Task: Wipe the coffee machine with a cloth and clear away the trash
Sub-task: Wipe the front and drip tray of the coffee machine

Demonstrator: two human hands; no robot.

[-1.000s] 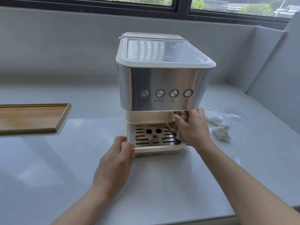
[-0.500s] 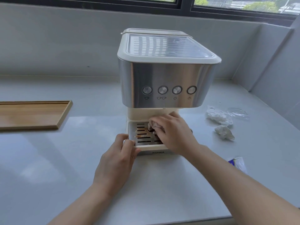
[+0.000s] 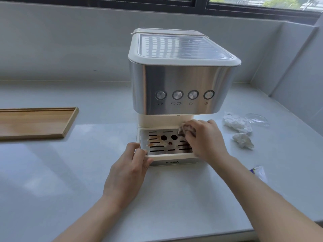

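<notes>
- Right hand (image 3: 208, 138) curled round bunched cloth (image 3: 187, 130), pressing coffee machine's (image 3: 181, 84) drip tray (image 3: 167, 157).
- Left hand (image 3: 129, 170) grips its front-left rim; brace there.
- Brown residue (image 3: 155, 142) left of cloth: sweep leftward, firmly.

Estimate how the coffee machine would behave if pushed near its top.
Probably heavy: the coffee machine has a broad steel upper body. It may tip forward, since that body overhangs the narrower base. It could slide on the smooth counter; the left hand grips the drip tray while the right hand presses the cloth.
</notes>
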